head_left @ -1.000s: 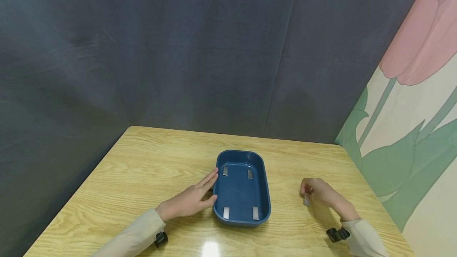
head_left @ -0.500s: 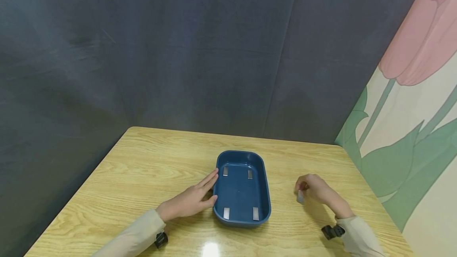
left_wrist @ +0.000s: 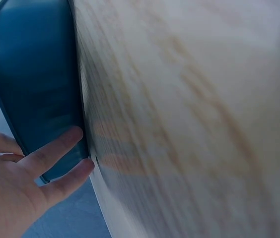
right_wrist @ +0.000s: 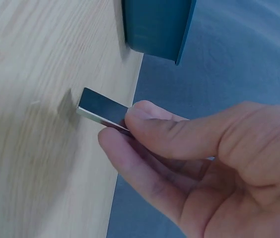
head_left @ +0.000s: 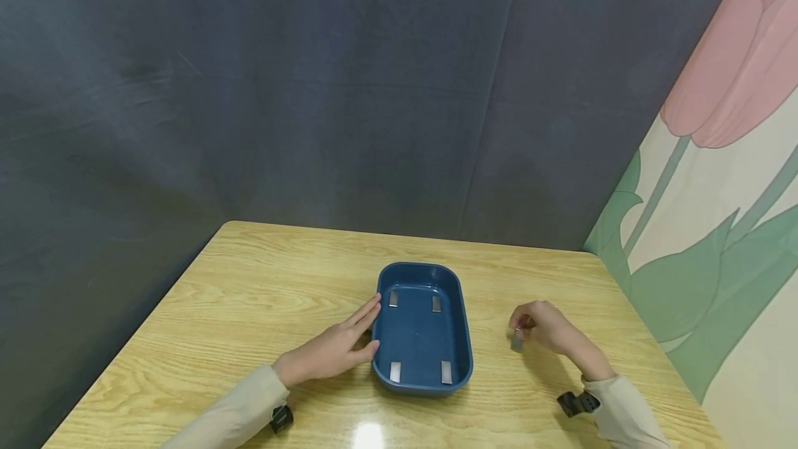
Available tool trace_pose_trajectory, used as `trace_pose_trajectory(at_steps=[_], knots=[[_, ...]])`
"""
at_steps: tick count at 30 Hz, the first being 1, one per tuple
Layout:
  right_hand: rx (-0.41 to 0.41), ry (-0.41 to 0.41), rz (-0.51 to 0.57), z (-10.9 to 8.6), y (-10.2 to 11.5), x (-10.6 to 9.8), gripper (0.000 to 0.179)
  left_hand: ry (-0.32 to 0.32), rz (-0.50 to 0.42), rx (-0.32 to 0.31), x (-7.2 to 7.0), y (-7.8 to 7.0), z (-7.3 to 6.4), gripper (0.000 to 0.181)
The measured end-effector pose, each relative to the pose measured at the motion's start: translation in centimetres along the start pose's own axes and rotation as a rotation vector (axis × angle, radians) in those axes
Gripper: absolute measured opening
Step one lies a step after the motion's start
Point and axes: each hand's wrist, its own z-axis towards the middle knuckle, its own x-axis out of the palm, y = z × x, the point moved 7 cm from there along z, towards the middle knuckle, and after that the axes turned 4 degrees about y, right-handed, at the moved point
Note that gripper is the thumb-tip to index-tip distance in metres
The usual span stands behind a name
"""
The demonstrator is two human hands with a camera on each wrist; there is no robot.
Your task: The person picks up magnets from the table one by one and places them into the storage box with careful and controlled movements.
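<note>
A blue rectangular tray (head_left: 414, 331) with rounded corners stands on the table. On its floor lie several small shiny metal blocks, such as the near-left block (head_left: 395, 371), one toward each corner. My left hand (head_left: 333, 348) rests against the tray's left side, its fingers stretched out. In the left wrist view those fingers (left_wrist: 55, 151) touch the blue outer wall. To the right of the tray, apart from it, my right hand (head_left: 548, 331) pinches a flat rectangular metal block (right_wrist: 103, 106) between thumb and fingertips. Its free end points away from the hand; the other end is hidden by the fingers.
The wood-grain table (head_left: 280, 283) extends around the tray on all sides. A dark curtain (head_left: 343, 89) hangs behind it. On the right is a wall painted with a tulip (head_left: 723, 75). Each wrist wears a small black device, such as the right one (head_left: 578, 404).
My right hand has moved a little left and away from me, carrying the metal block closer to the tray. The left hand and the tray have stayed in place.
</note>
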Motion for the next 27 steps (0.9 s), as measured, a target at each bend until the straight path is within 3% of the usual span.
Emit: trace_pose_trajectory(at_steps=[27], knots=[[-0.1, -0.043, -0.009, 1.4, 2.3, -0.3, 0.01, 0.002, -0.005, 0.003, 0.1, 0.0, 0.0, 0.07]])
